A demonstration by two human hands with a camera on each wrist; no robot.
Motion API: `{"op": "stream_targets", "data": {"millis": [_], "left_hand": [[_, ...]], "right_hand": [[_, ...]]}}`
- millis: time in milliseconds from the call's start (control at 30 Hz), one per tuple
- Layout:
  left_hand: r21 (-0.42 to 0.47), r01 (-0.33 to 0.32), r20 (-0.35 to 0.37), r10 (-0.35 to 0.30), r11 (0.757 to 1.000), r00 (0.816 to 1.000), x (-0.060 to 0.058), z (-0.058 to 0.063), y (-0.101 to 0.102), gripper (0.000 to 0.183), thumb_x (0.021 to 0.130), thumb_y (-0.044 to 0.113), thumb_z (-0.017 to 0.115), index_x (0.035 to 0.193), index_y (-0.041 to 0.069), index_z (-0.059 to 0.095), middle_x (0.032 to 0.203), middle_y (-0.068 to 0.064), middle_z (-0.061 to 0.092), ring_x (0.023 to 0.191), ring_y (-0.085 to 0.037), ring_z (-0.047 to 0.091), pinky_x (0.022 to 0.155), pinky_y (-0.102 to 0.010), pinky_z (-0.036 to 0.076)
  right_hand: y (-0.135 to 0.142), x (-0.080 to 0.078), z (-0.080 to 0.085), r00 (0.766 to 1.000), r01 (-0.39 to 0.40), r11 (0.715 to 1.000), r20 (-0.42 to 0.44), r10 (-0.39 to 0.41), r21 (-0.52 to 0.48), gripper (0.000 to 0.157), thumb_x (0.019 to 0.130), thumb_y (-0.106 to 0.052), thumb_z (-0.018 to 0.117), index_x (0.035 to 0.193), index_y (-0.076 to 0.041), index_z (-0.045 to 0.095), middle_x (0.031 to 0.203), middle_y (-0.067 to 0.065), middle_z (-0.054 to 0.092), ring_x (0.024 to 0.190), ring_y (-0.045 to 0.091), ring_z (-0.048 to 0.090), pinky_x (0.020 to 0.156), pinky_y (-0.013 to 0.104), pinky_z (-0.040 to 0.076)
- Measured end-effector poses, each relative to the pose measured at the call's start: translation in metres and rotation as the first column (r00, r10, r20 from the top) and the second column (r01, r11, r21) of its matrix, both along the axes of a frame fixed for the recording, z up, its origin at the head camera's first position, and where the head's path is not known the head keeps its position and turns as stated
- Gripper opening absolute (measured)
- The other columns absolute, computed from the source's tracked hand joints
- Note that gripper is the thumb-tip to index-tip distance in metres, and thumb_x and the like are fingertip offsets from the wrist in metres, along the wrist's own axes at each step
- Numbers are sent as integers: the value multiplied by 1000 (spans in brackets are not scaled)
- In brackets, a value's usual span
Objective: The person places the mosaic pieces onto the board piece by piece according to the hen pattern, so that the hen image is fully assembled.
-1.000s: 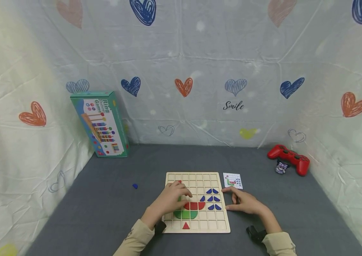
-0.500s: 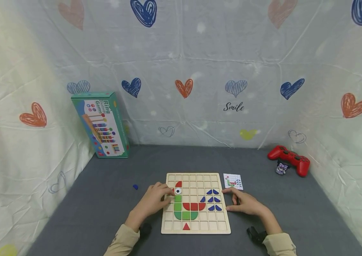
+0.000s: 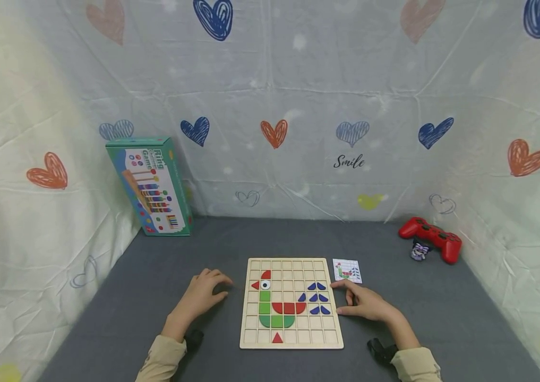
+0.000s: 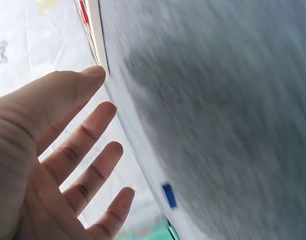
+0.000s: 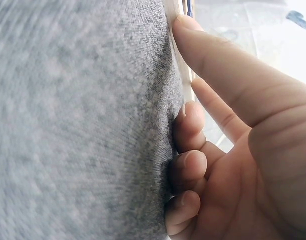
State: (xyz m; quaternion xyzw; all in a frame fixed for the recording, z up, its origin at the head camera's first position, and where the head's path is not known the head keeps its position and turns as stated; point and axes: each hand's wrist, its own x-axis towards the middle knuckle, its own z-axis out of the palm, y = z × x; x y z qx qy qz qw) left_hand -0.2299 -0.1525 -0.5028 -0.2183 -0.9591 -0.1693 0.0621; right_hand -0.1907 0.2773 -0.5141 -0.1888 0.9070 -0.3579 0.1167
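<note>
The wooden grid board (image 3: 315, 337) lies on the dark grey cloth. Set in its cells are a red triangle (image 3: 276, 338), a white eye piece (image 3: 265, 285), red pieces (image 3: 289, 307), green pieces (image 3: 276, 321) and several blue pieces (image 3: 317, 297), forming a bird-like figure. My left hand (image 3: 200, 297) is over the cloth left of the board, fingers spread and holding nothing. Beyond its fingertips in the left wrist view lies a blue piece (image 4: 169, 195), hidden in the head view. My right hand (image 3: 362, 301) touches the board's right edge with thumb and index finger; its other fingers are curled.
A small pattern card (image 3: 347, 270) lies beside the board's upper right corner. At the back left stands a green game box (image 3: 155, 188). A red game controller (image 3: 432, 237) and a small cartoon figure (image 3: 420, 250) are at the back right, before a heart-printed curtain (image 3: 231, 175).
My left hand has moved left off the board onto the cloth, uncovering the bird's head and a small red triangle beside the eye. The right hand stays at the board's edge.
</note>
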Motion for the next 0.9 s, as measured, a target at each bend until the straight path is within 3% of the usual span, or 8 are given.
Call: {"op": "stream_targets", "data": {"millis": [333,600,900], "left_hand": [[-4,-69,15,69,998,998,-9,3,-34,23,78,18,74,100,20,69,102,-1,61,96,-26,51,82,-56,40],[32,-106,35,105,994,994,-15,3,-50,24,79,19,73,102,20,68,102,-2,59,97,-28,50,82,-57,38],[-9,-135,37,135,991,990,-16,0,-61,26,78,22,73,103,19,68,94,0,59,89,-24,49,77,-54,40]], "right_hand": [[-1,0,3,1000,-4,1000,11,4,-10,56,79,-35,72,127,-16,50,72,0,48,57,4,38,52,20,31],[0,0,4,1000,-15,999,0,15,-34,55,79,-33,72,126,-15,50,72,1,47,57,4,38,51,20,30],[0,0,1,1000,-10,1000,6,10,-22,56,79,-35,72,127,-15,50,72,-2,48,56,3,38,51,19,32]]}}
